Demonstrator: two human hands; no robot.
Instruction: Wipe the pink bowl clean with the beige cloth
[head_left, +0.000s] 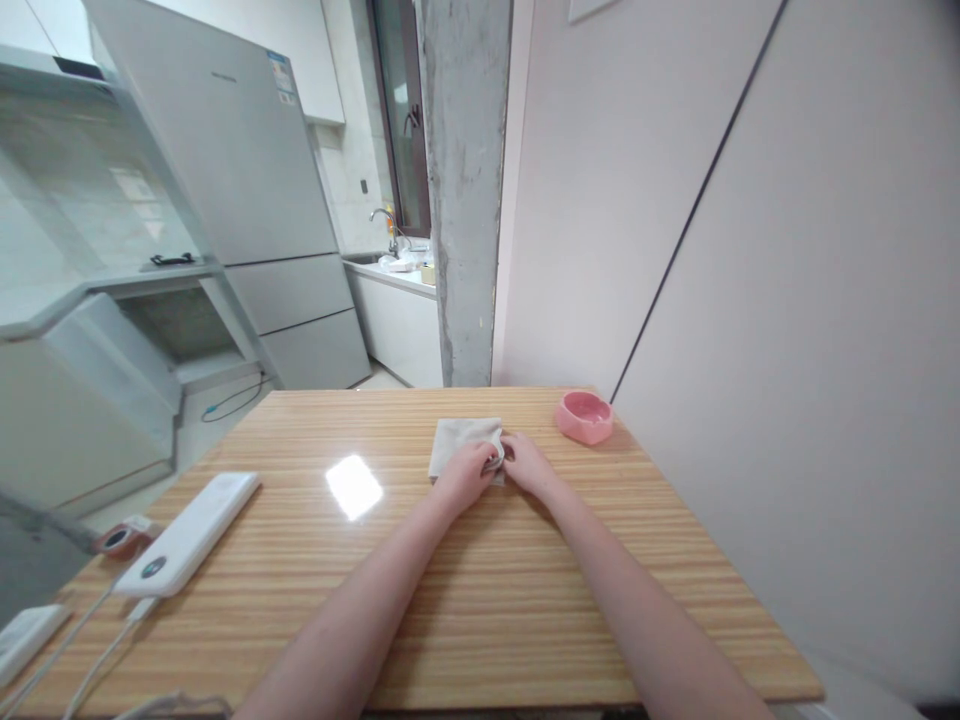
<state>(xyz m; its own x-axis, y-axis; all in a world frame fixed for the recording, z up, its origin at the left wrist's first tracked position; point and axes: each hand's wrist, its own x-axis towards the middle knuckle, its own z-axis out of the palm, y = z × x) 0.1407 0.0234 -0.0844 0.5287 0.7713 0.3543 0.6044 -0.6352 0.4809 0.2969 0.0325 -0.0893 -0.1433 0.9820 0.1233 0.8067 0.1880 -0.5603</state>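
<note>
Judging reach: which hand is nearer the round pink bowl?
Right. The right hand, at the corner of the folded beige cloth, is left of the pink bowl; the left hand is farther left.

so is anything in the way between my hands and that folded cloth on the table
Nothing visible. The left hand and right hand already meet at the near right corner of the cloth. The pink dish sits apart to the right, and the white device lies far off to the left.
</note>
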